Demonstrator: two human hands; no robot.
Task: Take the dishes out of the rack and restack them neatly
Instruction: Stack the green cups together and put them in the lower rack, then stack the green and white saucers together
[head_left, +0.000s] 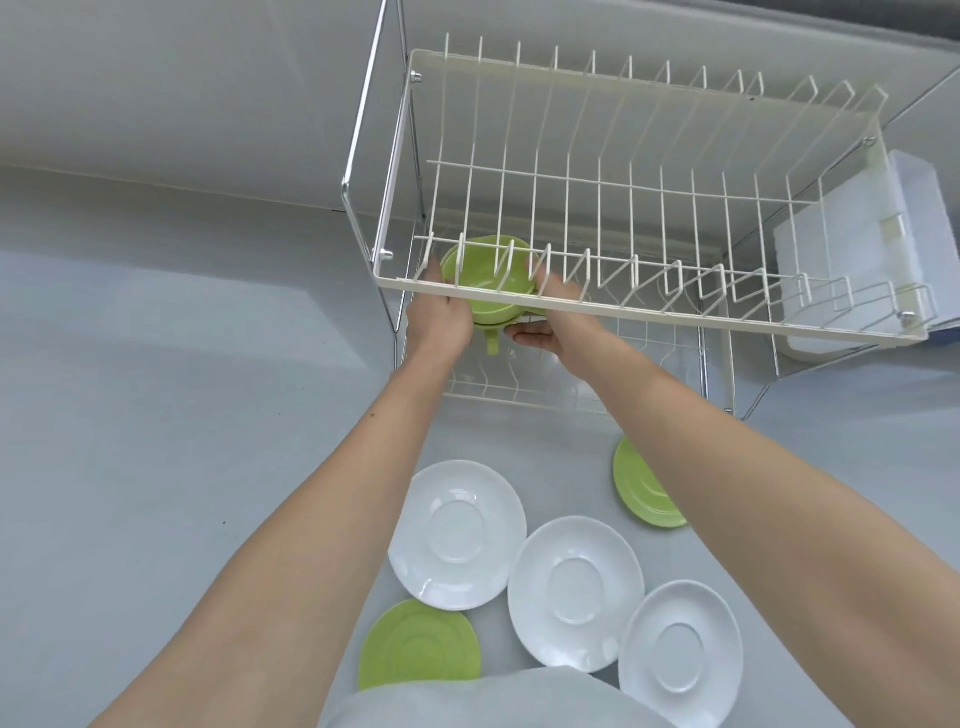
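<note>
A two-tier white wire dish rack (649, 312) stands on the grey counter. Under its upper tier, at the left end, both hands grip stacked green cups (488, 283), one handle pointing down. My left hand (441, 312) holds their left side and my right hand (550, 312) their right side, fingers partly hidden by the rack's front rail. On the counter in front lie three white saucers (457, 535) (575, 590) (680, 652) and two green saucers (418, 647) (641, 488), all flat and separate, the far green one partly behind my right arm.
A translucent plastic box (878, 249) sits behind the rack's right end. The rack's chrome frame (363, 156) rises at the left. A grey wall (182, 78) backs the counter (156, 415), which extends bare to the left of the rack.
</note>
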